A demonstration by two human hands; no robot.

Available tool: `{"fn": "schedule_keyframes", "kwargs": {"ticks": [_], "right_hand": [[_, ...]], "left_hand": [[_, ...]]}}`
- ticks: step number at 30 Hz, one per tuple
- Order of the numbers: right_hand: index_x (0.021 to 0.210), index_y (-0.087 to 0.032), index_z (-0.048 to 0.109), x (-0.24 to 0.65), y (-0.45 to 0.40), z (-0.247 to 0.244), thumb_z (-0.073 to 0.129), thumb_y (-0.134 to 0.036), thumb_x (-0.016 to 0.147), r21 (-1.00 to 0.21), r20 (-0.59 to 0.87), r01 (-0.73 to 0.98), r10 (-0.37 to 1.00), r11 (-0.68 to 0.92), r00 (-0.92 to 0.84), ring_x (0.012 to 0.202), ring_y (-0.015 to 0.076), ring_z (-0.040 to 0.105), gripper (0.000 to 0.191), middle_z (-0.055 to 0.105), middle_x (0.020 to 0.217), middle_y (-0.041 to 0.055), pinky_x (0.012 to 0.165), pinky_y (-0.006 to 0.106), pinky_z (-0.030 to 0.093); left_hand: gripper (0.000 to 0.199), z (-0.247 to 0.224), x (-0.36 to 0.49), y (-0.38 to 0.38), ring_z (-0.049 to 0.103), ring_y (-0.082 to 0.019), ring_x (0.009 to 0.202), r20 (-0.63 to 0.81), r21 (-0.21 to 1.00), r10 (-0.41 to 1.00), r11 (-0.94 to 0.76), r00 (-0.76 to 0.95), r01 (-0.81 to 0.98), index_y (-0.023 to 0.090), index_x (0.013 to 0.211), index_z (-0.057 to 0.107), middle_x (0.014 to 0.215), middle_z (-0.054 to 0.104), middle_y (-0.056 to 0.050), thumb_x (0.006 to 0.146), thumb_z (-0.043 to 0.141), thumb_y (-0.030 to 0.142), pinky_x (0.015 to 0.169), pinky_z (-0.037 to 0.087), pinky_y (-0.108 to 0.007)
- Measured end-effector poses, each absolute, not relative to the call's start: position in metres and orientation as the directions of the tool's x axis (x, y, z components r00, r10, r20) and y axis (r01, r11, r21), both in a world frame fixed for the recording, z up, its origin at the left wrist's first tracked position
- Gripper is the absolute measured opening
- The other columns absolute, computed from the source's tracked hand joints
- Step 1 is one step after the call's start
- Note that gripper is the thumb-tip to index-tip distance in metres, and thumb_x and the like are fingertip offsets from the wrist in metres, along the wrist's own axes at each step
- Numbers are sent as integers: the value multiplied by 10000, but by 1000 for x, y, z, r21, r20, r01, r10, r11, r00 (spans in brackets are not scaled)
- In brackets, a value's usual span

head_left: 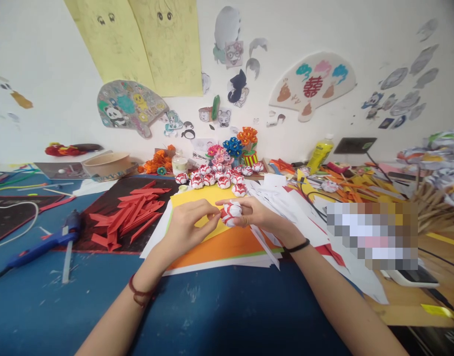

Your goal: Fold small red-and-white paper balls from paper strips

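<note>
A: Held in both hands at once?

B: Yes. Small red-and-white folded paper ball, pinched between right hand and left hand. Right hand wrapped round the ball's far and right side, fingers curled over its top. Left hand with thumb and forefinger tips meeting at the ball's left edge, other fingers tucked under.

A: Resting on anything?

B: Lifted just above a stack of yellow, orange and white paper sheets lying directly under both hands on the blue table. Cannot tell whether the ball touches the top sheet.

A: Beyond the hands?

B: A cluster of similar finished red-and-white paper balls, just past the fingertips, set in rows. Farther back, small paper flowers in orange, blue and pink against the wall.

A: Left of the left hand?

B: A heap of narrow red paper strips on a dark mat, near the left hand. Farther out, a blue glue gun lying flat, well apart from the wrist.

A: And to the right?

B: Loose white paper scraps beside the right hand; a yellow-green plastic bottle farther back. Black band on the right wrist, dark red cord on the left.
</note>
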State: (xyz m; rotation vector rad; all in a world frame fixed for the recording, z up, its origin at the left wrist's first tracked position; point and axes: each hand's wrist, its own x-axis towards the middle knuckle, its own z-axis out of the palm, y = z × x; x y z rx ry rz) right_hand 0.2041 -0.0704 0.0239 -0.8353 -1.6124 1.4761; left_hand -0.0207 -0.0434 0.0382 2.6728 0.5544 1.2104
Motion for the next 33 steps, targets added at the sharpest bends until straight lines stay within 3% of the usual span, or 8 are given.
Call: {"fn": "schedule_keyframes", "kwargs": {"ticks": [7,9,11,14,16,20,26,33], "right_hand": [[1308,-110,558,198,-73,25,698,-429,830,-989,141,-22,872,147,-468,582,78,466,591,557,724,-5,548,214,366],[1299,-98,561,199,-73,25,697,-446,826,-987,153,-35,868,155,-472,579,82,467,603,553,722,-2,539,217,371],[1282,-92,571,200,-72,25,706,-464,811,-985,169,-55,862,163,-478,580,84,474,616,556,748,7,528,219,379],[1281,-96,569,203,-71,23,715,-480,797,-980,198,-102,845,170,-496,587,83,482,635,563,796,21,524,219,390],[1281,-104,569,205,-70,22,720,-470,798,-978,208,-126,834,166,-511,603,84,487,624,570,820,28,531,217,393],[1242,-116,600,206,-71,20,722,-462,800,-974,225,-154,802,167,-553,620,86,488,574,585,848,43,539,213,398],[1225,-117,614,207,-71,21,736,-464,782,-975,219,-145,795,166,-566,622,89,491,576,579,824,35,534,208,404],[1214,-109,610,206,-70,19,748,-440,774,-977,209,-160,806,143,-554,641,96,497,568,585,845,44,530,212,400]], "left_hand": [[76,18,-22,-37,556,-88,629,787,-42,209,-921,580,388,177,905,656,730,646,-5,900,580,182,605,380,-211],[91,22,-21,-39,532,-82,603,789,55,272,-925,551,376,178,881,662,724,648,-4,903,578,206,589,372,-209],[138,29,-19,-41,475,-72,554,734,313,444,-893,515,323,165,829,662,697,635,1,904,583,250,548,349,-206],[254,40,-17,-44,457,-85,559,470,729,700,-652,537,211,139,803,686,673,625,-15,887,612,367,522,335,-208],[298,42,-16,-43,501,-105,626,335,873,743,-475,580,105,126,806,694,717,638,-33,859,643,415,559,368,-210],[318,41,-15,-42,476,-90,621,252,944,740,-330,624,9,123,762,685,693,605,-13,836,670,432,563,350,-200],[296,40,-13,-42,516,-107,658,255,944,736,-329,627,3,121,713,693,666,612,-17,817,703,398,634,399,-218],[288,39,-12,-44,523,-112,624,316,925,733,-380,602,-22,124,713,723,655,634,-32,809,714,395,606,421,-235]]}}
